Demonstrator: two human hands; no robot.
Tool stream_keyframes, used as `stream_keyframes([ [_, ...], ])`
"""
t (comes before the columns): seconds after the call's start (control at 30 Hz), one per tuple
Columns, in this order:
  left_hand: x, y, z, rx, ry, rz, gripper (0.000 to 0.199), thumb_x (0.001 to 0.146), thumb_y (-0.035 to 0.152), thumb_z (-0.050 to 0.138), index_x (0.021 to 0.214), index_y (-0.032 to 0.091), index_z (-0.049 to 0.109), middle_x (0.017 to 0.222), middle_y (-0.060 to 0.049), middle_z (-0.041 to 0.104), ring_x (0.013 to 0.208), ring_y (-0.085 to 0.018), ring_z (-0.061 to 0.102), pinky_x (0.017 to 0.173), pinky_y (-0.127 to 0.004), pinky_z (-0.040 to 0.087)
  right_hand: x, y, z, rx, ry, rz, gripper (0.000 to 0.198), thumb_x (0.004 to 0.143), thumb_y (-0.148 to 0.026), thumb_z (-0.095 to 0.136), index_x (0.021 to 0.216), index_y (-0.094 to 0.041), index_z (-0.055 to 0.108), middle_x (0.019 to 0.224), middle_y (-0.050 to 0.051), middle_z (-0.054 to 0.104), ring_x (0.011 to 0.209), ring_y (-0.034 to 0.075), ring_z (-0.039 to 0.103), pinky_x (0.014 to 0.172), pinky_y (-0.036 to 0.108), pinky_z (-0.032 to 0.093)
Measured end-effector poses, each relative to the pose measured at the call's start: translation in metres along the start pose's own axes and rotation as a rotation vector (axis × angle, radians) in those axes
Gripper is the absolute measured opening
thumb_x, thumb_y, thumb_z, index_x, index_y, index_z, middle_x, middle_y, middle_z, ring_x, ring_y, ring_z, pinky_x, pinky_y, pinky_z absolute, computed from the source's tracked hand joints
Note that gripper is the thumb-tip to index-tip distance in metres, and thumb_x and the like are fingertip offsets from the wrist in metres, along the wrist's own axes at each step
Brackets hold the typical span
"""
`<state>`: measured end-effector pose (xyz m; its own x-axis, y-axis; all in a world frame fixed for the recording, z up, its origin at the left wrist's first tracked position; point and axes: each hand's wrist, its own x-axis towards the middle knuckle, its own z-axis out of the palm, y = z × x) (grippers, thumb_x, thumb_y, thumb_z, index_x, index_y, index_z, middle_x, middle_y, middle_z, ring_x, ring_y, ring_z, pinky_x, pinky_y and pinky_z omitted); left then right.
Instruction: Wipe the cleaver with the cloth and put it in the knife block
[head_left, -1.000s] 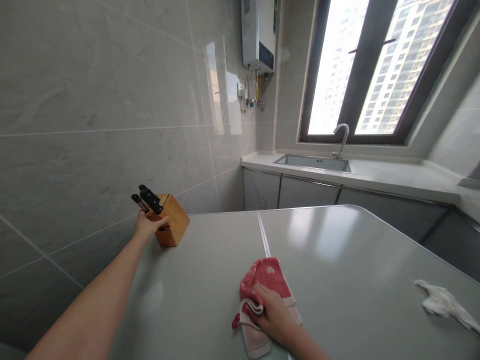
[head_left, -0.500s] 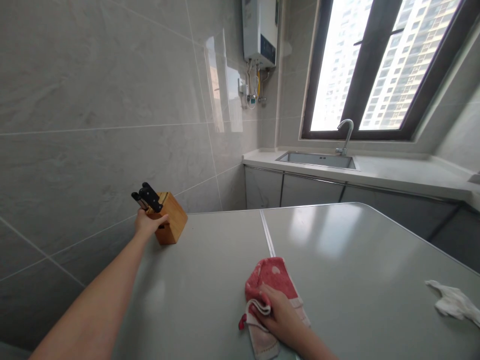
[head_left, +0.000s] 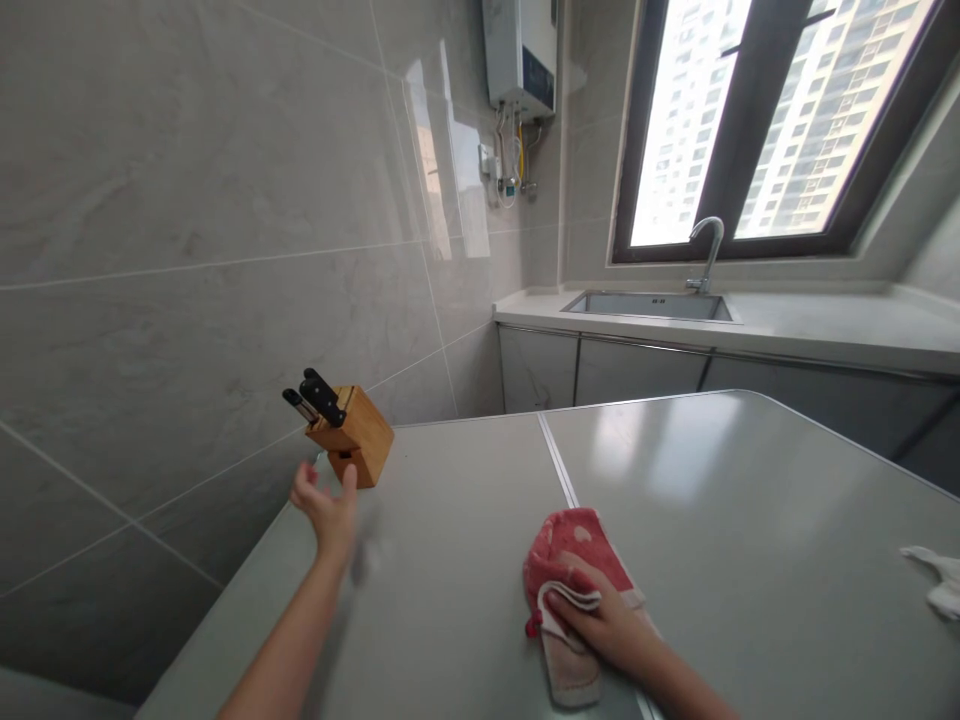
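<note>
While the right hand presses flat on a folded red-and-white cloth pinning it to the grey tabletop, the empty left hand hovers, fingers spread, near a wooden knife block.

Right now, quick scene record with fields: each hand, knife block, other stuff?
left hand: open, raised above the table, short of the knife block, touching nothing
right hand: pressed flat on the red cloth
knife block: wooden, at the table's far left corner, black handles sticking out
other: white rag at the right edge; sink under the window
</note>
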<state>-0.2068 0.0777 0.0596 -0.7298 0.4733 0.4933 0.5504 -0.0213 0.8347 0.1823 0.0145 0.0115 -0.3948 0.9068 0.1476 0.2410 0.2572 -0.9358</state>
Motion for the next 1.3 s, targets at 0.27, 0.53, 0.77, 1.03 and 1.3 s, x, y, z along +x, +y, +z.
stream_keyframes([
  [0.27, -0.169, 0.047, -0.029, -0.581, -1.180, -0.500, 0.043, 0.071, 0.040, 0.072, 0.107, 0.020, 0.064, 0.120, -0.014, 0.059, 0.111, -0.028, 0.057, 0.099, -0.040, 0.041, 0.001, -0.013, 0.010, 0.661, -0.067, 0.442, 0.048, 0.062, -0.052, 0.075, 0.093, -0.016, 0.067, 0.090, 0.007, 0.071, 0.091, 0.025, 0.065, 0.094, 0.043, 0.043],
  [0.53, -0.220, 0.079, -0.044, -1.008, -1.084, -1.045, 0.045, 0.075, 0.045, 0.067, 0.112, 0.019, 0.062, 0.122, -0.013, 0.061, 0.120, -0.031, 0.051, 0.104, -0.044, 0.038, -0.019, -0.061, 0.034, 1.158, -0.235, 0.605, 0.058, 0.073, -0.069, 0.050, 0.088, -0.016, 0.068, 0.086, 0.010, 0.072, 0.095, 0.027, 0.066, 0.086, 0.040, 0.050],
  [0.77, -0.234, 0.071, -0.061, -0.872, -0.995, -1.050, 0.049, 0.071, 0.046, 0.071, 0.111, 0.019, 0.061, 0.114, -0.012, 0.066, 0.111, -0.030, 0.059, 0.097, -0.043, 0.045, -0.032, -0.054, 0.042, 0.971, -0.217, 0.579, 0.043, 0.060, -0.036, 0.078, 0.094, -0.014, 0.062, 0.085, 0.009, 0.072, 0.082, 0.024, 0.069, 0.082, 0.037, 0.052],
  [1.03, -0.246, 0.071, -0.093, -0.756, -1.021, -0.889, 0.046, 0.074, 0.037, 0.071, 0.113, 0.015, 0.060, 0.113, -0.014, 0.066, 0.105, -0.029, 0.061, 0.095, -0.041, 0.046, -0.022, -0.054, 0.036, 0.504, -0.131, 0.408, 0.039, 0.073, -0.046, 0.066, 0.103, -0.021, 0.061, 0.100, 0.007, 0.069, 0.100, 0.026, 0.062, 0.088, 0.041, 0.050],
  [1.3, -0.195, 0.049, -0.113, -0.316, -0.906, -0.340, 0.030, 0.079, 0.031, 0.060, 0.106, 0.019, 0.065, 0.104, -0.007, 0.069, 0.097, -0.024, 0.062, 0.091, -0.031, 0.044, -0.035, -0.025, 0.054, 0.142, -0.072, 0.097, 0.053, 0.085, -0.045, 0.050, 0.130, -0.022, 0.036, 0.116, 0.013, 0.058, 0.094, 0.021, 0.061, 0.081, 0.038, 0.052],
])
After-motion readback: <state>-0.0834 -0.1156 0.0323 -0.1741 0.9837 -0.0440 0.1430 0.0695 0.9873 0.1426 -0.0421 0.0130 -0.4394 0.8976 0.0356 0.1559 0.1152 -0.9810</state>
